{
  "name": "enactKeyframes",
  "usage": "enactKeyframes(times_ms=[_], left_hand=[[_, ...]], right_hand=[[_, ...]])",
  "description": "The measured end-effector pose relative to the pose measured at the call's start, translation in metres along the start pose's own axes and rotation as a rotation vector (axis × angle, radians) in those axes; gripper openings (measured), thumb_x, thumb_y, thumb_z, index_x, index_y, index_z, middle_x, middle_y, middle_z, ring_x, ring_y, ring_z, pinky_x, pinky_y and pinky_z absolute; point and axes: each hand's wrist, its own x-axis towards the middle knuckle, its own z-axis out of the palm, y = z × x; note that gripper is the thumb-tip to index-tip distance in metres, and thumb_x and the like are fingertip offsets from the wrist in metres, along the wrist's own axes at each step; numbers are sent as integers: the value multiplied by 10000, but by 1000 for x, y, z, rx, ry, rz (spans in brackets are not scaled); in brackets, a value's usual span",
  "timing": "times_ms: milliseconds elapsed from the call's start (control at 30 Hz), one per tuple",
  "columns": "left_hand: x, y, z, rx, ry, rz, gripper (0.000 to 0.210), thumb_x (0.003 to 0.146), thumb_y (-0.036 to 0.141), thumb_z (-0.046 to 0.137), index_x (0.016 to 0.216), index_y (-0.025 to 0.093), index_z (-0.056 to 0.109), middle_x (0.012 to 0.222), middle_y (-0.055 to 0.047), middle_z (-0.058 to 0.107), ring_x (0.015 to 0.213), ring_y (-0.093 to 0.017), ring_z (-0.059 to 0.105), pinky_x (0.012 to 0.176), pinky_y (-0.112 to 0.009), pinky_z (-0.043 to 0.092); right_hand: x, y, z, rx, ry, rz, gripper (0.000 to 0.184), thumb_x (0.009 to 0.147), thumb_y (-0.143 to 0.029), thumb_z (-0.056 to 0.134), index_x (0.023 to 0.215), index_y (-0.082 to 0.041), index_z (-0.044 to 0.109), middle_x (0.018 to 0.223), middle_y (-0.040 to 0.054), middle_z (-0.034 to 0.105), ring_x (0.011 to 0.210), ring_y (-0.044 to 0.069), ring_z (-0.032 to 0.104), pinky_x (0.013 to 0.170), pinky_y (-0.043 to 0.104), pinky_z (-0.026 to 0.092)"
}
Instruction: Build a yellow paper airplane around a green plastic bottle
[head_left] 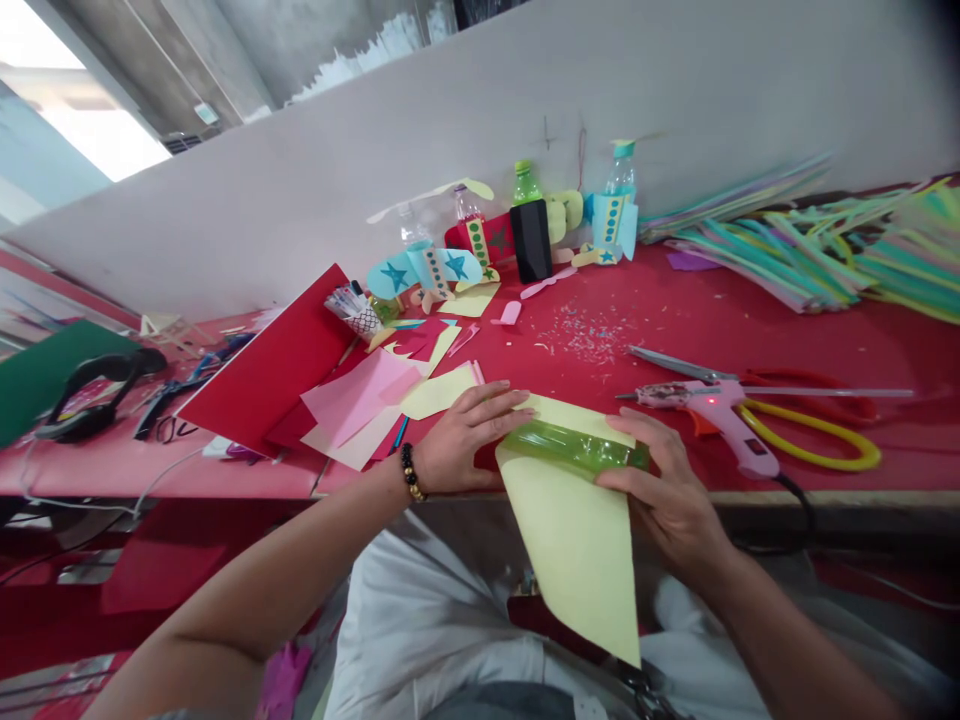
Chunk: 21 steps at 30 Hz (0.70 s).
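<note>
A clear green plastic bottle (566, 448) lies on its side across a sheet of pale yellow paper (577, 540) at the table's front edge. The sheet's near part hangs over the edge above my lap; its far strip shows behind the bottle. My left hand (465, 435) is closed about the bottle's left end, fingers over the far side on the paper and thumb on the near side. At the other end, my right hand (667, 485) grips the bottle and the paper's far edge between thumb and fingers. The palms hide both bottle ends.
Right of my hands lie a pink glue gun (724, 410), its red light on, and large scissors (814, 430). Decorated bottle planes (431, 265) and a phone (531, 240) stand at the back. Paper pieces (364, 395) lie left; colourful pipe cleaners (795, 260) lie far right.
</note>
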Motion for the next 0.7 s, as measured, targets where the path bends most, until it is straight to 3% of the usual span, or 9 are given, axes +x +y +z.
enactKeyframes(times_ms=[167, 367, 467, 700], left_hand=[[6, 0, 11, -69, 130, 22, 720, 796, 402, 737, 1411, 227, 408, 1419, -134, 526, 1391, -289, 386, 1128, -506, 373], [15, -2, 18, -245, 375, 78, 269, 845, 253, 709, 1093, 205, 617, 1207, -128, 681, 1231, -257, 575, 1016, -487, 494], [17, -1, 19, -331, 417, 102, 135, 874, 262, 675, 992, 196, 664, 1145, -131, 711, 1184, -261, 619, 1004, -491, 505], [16, -3, 17, -403, 428, 98, 71, 857, 242, 697, 902, 189, 711, 1086, -132, 736, 1102, -262, 664, 963, -476, 533]], right_hand=[[-2, 3, -4, 71, 21, 104, 181, 826, -77, 631, 889, -237, 687, 1383, 78, 477, 1274, 322, 473, 1000, 563, 435], [-1, 3, -7, 105, -32, 99, 190, 836, -67, 594, 918, -219, 673, 1392, 111, 450, 1296, 337, 437, 1000, 566, 410], [0, 1, -8, 61, -19, 56, 207, 826, -43, 581, 905, -208, 678, 1380, 120, 457, 1296, 349, 430, 998, 577, 400], [-7, -1, -6, 16, 33, -9, 240, 786, -4, 617, 917, -192, 690, 1350, 117, 518, 1290, 376, 444, 975, 580, 435]])
